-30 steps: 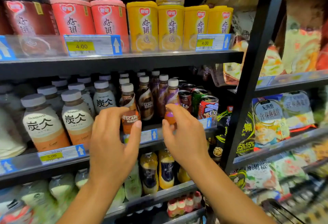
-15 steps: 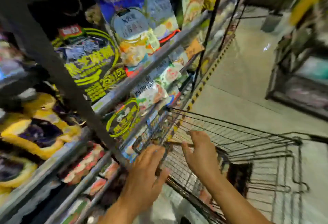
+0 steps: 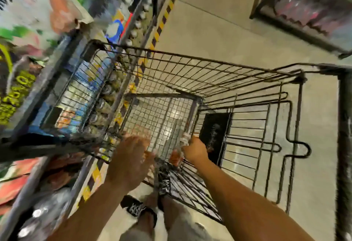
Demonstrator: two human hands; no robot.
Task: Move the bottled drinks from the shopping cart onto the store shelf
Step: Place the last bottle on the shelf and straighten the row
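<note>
I see both arms reaching down into cart (image 3: 219,63): left hand (image 3: 131,156) spread open, empty; right hand (image 3: 195,150) fingers wrapped round a bottle (image 3: 181,145), blurry.

Motion blur smears the shelf packages (image 3: 57,11), and the bottle (image 3: 183,141) by the right hand (image 3: 195,150) is indistinct.

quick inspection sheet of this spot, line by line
surface: wire shopping cart, basket bottom mostly bare
job's things: one blurred bottle near the cart's near end; store shelf on the left, stocked
clutter: black item by the cart's fold-out flap
hands: right hand at the bottle, grip unclear; left hand open, empty
cables: nothing seen
surroundings: concrete floor, yellow-black floor tape, second rack across the aisle
</note>
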